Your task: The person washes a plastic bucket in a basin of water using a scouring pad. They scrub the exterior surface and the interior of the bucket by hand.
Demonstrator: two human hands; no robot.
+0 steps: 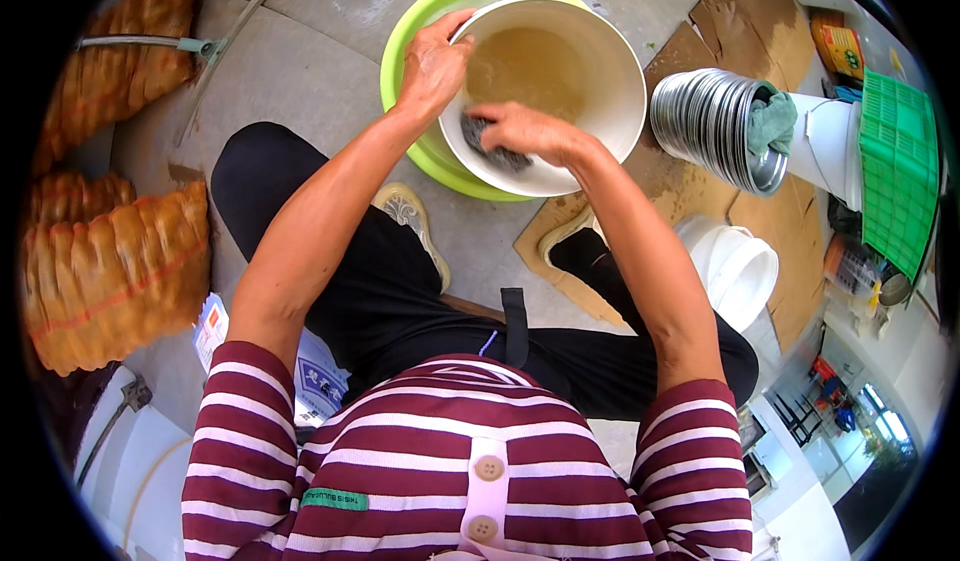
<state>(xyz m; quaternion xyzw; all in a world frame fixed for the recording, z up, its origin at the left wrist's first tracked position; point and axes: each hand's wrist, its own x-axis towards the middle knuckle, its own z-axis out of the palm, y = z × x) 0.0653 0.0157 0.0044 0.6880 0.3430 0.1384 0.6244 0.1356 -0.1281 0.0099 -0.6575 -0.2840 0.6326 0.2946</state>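
Observation:
A white bucket (622,103) leans with its mouth towards me inside a lime-green plastic basin (394,65). Cloudy brownish water (532,65) lies in the bucket. My left hand (436,58) grips the bucket's rim at its left side. Inside the bucket, near the rim closest to me, my right hand (525,131) presses a dark grey scouring pad (480,141) against the wall. The right fingers are slightly blurred, and part of the pad is hidden under them.
Right of the basin, a stack of metal bowls (705,125) lies sideways with a green cloth (772,122) in its end. White buckets (739,268), flattened cardboard (780,238) and a green plastic crate (898,174) are beyond. Filled orange mesh sacks (120,276) and a hose (240,28) are at left.

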